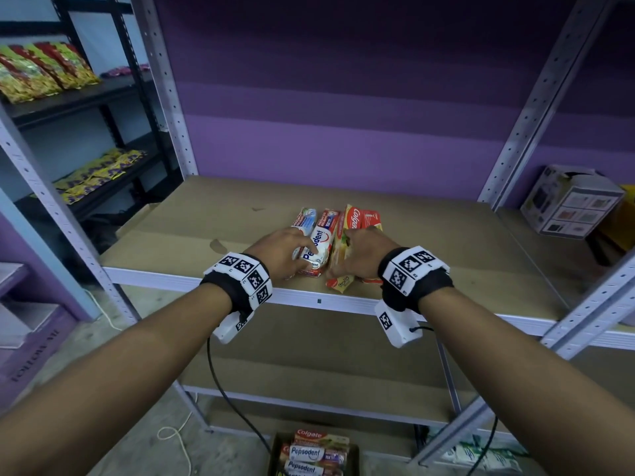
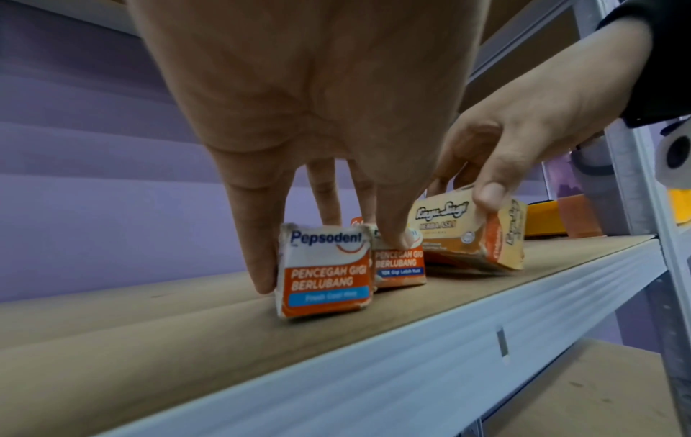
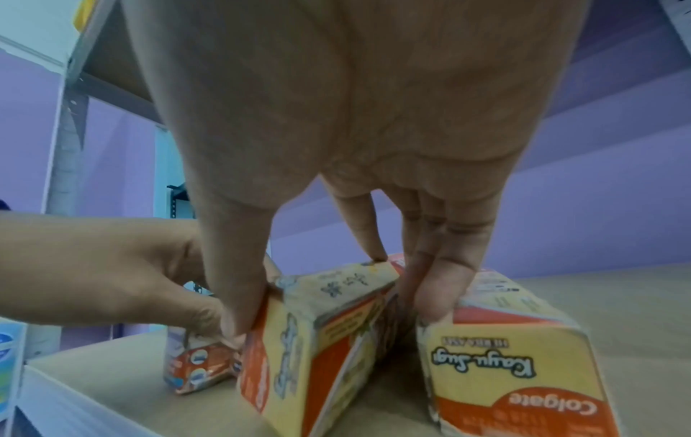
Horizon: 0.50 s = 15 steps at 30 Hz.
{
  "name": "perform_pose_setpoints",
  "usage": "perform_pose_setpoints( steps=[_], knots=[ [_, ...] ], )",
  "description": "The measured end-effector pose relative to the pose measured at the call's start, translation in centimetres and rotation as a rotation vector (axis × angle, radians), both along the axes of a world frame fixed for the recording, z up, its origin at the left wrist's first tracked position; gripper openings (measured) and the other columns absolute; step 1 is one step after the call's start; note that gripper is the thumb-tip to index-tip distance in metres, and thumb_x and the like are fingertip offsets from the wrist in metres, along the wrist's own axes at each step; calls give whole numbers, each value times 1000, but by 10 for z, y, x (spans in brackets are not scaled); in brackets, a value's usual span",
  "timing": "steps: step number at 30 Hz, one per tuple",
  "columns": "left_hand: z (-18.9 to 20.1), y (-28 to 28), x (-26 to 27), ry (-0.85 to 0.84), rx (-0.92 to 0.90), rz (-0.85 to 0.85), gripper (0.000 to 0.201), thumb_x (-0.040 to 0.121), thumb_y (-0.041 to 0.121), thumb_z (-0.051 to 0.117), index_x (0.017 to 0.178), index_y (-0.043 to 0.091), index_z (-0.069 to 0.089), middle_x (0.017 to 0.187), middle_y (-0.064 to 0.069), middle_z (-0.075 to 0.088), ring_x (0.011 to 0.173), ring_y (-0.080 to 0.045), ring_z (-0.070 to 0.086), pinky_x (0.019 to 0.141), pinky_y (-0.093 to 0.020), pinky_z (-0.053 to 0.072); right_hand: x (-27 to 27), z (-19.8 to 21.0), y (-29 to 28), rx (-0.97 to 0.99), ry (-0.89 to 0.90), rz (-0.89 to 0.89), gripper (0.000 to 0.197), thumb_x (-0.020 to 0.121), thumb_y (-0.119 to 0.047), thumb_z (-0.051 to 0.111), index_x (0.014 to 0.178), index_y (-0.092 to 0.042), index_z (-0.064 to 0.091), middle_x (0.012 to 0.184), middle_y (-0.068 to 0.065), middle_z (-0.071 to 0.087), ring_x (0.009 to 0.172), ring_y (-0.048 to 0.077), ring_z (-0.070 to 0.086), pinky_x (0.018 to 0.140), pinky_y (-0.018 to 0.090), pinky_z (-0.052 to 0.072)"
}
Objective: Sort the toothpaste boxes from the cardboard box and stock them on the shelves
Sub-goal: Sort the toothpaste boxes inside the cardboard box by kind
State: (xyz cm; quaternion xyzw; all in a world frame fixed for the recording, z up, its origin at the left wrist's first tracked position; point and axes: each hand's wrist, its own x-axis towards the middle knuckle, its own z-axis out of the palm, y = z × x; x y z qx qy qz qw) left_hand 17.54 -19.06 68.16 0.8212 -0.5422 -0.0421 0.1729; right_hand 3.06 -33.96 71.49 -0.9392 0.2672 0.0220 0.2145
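Two white-and-red Pepsodent boxes lie side by side on the brown shelf board, near its front edge. My left hand grips them from above; in the left wrist view one finger presses the left box and another the second box. Right of them lie yellow-and-red Colgate boxes. My right hand grips a tilted Colgate box, thumb on its left face, fingers between it and a second Colgate box. The cardboard box on the floor holds more toothpaste.
A white printed carton stands at the shelf's right end. Grey perforated uprights frame the bay. Black shelving with snack packets is on the left. A black cable hangs from my left wrist. A lower shelf lies below.
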Motion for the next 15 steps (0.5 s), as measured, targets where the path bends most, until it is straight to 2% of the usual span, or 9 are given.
perform_pose_setpoints(
  steps=[2, 3, 7, 11, 15],
  knots=[
    [-1, -2, 1, -5, -11, 18, 33, 89, 30, 69, 122, 29, 66, 126, 1, 55, 119, -18, 52, 100, -33, 42, 6, 0, 0, -18, -40, -3, 68, 63, -52, 85, 118, -22, 60, 108, -2, 66, 90, 15, 61, 73, 27, 50],
    [-2, -2, 2, -2, -13, 25, 33, 89, 31, 69, 122, 29, 66, 127, 1, 55, 119, -18, 52, 100, -33, 42, 8, 0, 0, -22, -49, -8, 65, 65, -50, 84, 119, -22, 60, 107, -2, 66, 90, 16, 62, 72, 27, 50],
    [-1, -3, 3, 26, -10, 32, 35, 88, 32, 70, 122, 29, 66, 127, -1, 55, 119, -19, 51, 102, -34, 42, 14, -6, 0, -87, -19, 2, 52, 74, -44, 79, 117, -19, 63, 108, 1, 68, 94, 19, 63, 81, 34, 56],
    [-1, -1, 2, 39, -7, 39, 36, 89, 32, 69, 124, 29, 65, 129, -1, 54, 122, -20, 50, 104, -34, 40, 13, -10, 1, -107, -36, 5, 58, 73, -48, 79, 120, -20, 62, 112, 1, 67, 102, 21, 62, 89, 39, 54],
    [-2, 1, -4, 9, 6, 45, 41, 89, 38, 67, 129, 28, 62, 136, -2, 53, 126, -20, 49, 107, -32, 37, 4, -11, -3, -70, -72, 32, 64, 73, -50, 79, 127, -21, 61, 116, 0, 68, 107, 20, 62, 91, 34, 52]
  ],
)
